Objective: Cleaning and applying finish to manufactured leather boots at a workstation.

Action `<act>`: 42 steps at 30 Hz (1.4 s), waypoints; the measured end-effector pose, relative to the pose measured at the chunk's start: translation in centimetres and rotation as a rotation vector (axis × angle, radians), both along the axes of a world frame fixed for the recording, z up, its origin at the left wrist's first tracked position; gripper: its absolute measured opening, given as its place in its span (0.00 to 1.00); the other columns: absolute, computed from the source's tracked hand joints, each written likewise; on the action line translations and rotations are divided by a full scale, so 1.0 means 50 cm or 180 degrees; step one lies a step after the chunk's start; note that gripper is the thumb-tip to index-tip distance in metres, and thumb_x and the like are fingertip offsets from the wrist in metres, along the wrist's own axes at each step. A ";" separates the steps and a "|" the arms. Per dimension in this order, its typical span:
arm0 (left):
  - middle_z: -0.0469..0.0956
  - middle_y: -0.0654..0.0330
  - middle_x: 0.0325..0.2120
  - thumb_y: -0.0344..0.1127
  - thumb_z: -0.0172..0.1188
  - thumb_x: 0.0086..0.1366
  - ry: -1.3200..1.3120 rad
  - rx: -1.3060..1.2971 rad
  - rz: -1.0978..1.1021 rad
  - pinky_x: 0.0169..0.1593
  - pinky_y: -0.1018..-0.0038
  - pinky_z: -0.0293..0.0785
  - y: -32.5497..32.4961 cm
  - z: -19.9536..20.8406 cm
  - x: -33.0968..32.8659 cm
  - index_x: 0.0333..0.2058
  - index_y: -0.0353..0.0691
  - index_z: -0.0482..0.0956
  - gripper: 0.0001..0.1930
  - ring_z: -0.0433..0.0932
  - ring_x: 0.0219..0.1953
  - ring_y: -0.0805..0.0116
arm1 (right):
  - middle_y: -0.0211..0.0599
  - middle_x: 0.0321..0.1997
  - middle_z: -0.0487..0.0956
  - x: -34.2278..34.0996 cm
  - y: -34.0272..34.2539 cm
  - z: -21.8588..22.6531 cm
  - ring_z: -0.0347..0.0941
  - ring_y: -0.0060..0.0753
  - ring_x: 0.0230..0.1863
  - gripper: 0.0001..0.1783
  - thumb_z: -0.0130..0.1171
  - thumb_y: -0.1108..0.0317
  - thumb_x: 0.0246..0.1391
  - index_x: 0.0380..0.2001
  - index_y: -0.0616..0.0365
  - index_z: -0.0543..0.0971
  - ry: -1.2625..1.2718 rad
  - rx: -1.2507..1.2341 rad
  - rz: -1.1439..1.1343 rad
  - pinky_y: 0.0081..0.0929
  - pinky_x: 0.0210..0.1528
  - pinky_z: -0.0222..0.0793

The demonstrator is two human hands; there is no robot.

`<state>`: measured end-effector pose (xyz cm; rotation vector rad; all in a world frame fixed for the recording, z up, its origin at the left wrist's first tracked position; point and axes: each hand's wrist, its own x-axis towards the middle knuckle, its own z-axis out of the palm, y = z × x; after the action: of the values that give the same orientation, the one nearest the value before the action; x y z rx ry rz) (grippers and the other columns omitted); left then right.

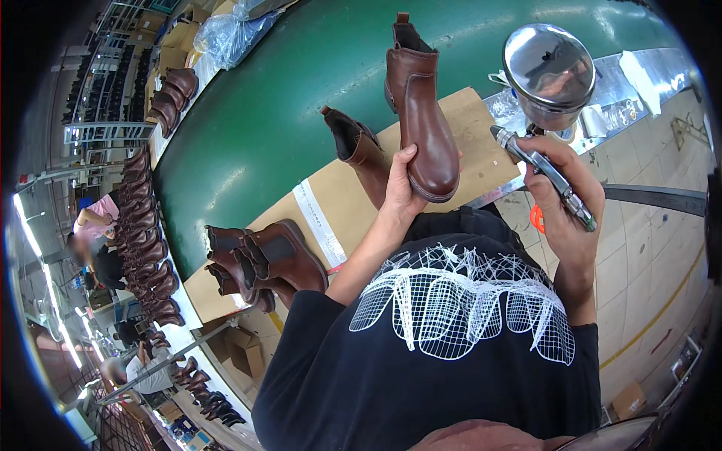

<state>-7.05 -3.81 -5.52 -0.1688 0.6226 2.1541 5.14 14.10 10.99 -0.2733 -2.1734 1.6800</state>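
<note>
My left hand [404,186] is closed on a brown leather ankle boot [423,105], gripping it near the toe, with the pull tab pointing away from me. In my right hand [569,207] is a metal spray gun [555,179] with a shiny round cup [547,71] on top. Its nozzle end points left toward the boot, a short gap apart from it. Just left of the held boot, another brown boot [366,161] is on the brown cardboard [481,143], partly hidden by my left hand and the held boot.
Several brown boots [282,252] stand at the cardboard's left end. Beyond lies a green belt surface [256,143], with a long row of boots [143,240] along its far side. A clear plastic bag [229,37] sits at the back. Other people [101,218] work at far left.
</note>
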 end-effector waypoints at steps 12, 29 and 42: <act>0.71 0.43 0.53 0.50 0.60 0.59 0.0177 0.0010 -0.0095 0.56 0.56 0.74 -0.002 0.018 0.000 0.62 0.35 0.57 0.39 0.76 0.53 0.48 | 0.30 0.39 0.78 0.011 0.011 -0.006 0.70 0.15 0.34 0.17 0.63 0.66 0.59 0.48 0.64 0.78 0.0129 -0.0342 -0.0158 0.14 0.34 0.68; 0.62 0.55 0.60 0.41 0.65 0.57 0.1419 -0.1111 0.0959 0.64 0.61 0.63 0.031 0.025 0.005 0.68 0.43 0.49 0.44 0.64 0.62 0.59 | 0.29 0.38 0.77 0.022 0.018 -0.010 0.69 0.15 0.35 0.15 0.61 0.67 0.60 0.48 0.63 0.78 0.0095 -0.0074 -0.0273 0.15 0.37 0.65; 0.58 0.56 0.63 0.29 0.71 0.55 0.2106 -0.1568 0.1642 0.64 0.66 0.61 0.051 0.040 0.001 0.71 0.46 0.40 0.53 0.62 0.63 0.63 | 0.31 0.38 0.82 0.035 -0.001 0.011 0.72 0.25 0.37 0.21 0.66 0.56 0.54 0.44 0.59 0.81 -0.0294 0.0249 -0.0046 0.24 0.45 0.63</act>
<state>-6.99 -1.26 -3.53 0.1525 1.6402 2.5041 6.92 14.04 11.55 -0.3503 -2.2923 1.5999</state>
